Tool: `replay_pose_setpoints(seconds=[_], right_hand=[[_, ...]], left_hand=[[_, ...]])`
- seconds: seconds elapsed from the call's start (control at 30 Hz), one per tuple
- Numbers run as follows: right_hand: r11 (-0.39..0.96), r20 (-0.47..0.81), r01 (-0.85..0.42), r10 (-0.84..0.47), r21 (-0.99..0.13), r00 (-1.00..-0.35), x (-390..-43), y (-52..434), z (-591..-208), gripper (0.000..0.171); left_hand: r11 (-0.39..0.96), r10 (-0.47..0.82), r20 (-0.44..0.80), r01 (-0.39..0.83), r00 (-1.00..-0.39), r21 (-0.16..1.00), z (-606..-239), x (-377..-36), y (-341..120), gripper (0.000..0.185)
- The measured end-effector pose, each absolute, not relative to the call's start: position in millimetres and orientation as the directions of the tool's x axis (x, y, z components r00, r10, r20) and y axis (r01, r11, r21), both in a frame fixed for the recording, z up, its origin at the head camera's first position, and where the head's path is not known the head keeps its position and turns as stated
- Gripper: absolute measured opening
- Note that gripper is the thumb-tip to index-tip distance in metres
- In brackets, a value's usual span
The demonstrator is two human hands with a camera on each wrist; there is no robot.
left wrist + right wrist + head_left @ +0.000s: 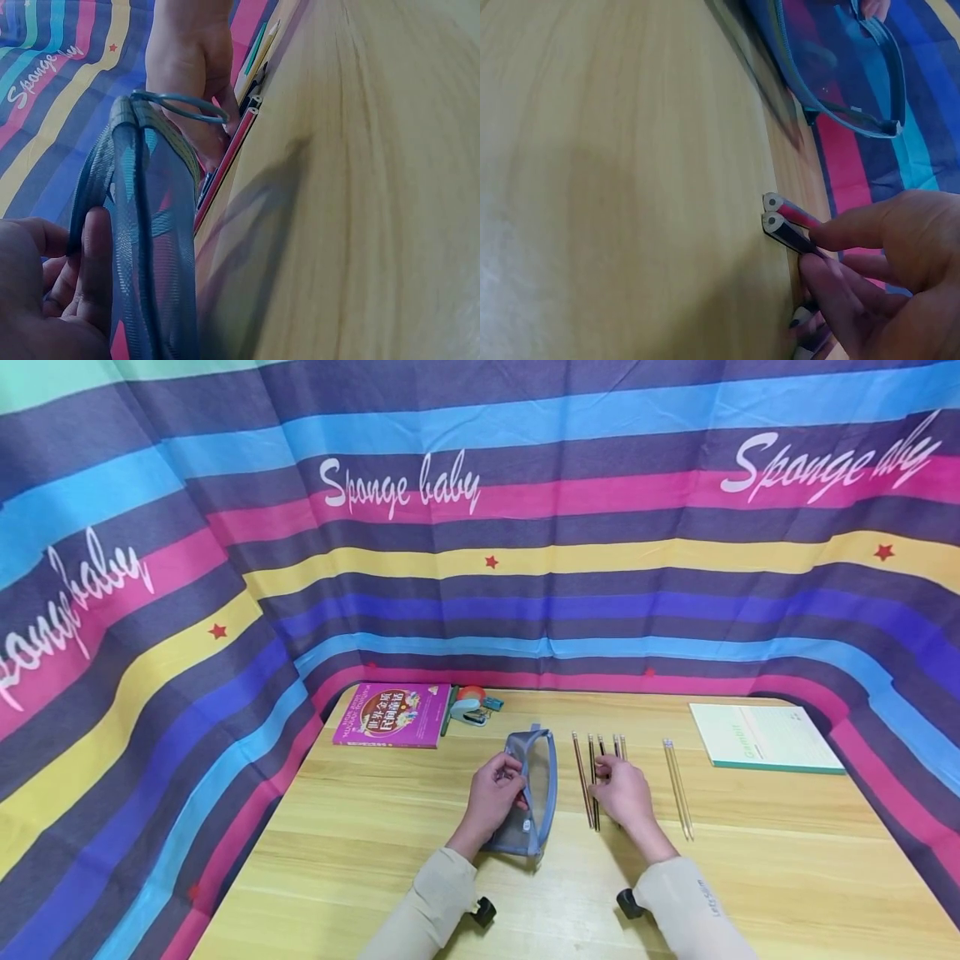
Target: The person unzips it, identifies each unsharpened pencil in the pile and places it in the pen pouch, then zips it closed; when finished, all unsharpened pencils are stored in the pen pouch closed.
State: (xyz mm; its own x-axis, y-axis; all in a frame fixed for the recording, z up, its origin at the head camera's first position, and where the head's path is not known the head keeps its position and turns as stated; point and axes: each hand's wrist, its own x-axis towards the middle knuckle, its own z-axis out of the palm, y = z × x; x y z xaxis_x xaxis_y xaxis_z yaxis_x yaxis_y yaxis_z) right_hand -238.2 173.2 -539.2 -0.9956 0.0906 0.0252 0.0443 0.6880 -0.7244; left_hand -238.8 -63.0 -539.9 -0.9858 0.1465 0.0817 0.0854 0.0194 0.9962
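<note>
Wooden table [420,877], striped cloth [525,568] behind and at sides; pink book [393,716] far left, green notebook [765,737] far right; blue mesh pencil case [534,789] at table centre, left hand [491,802] pinching its edge; right hand [626,792] just right of case, fingers curled, pinching pencils [596,781] lying on table; two pale pencils [678,787] further right, apart

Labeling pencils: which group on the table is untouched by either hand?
The pale pair lying apart, toward the notebook; the right hand rests on the dark pencils.
</note>
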Motion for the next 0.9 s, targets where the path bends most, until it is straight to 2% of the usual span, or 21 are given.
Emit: replay_pose_setpoints(seconds=[0.5,0.9], right_hand=[[0.761,0.002,0.054,0.072,-0.646,-0.997,-240.9,175.2,-536.5,0.067],[0.79,-0.106,0.096,0.04,-0.606,-0.994,-246.9,184.2,-528.5,0.057]], left_hand=[[0.024,0.148,0.086,0.091,-0.985,0.996,-539.3,-238.8,-62.2,0.012],[0.028,0.139,0.073,0.077,-0.988,0.997,-539.3,-239.2,-60.1,0.013]])
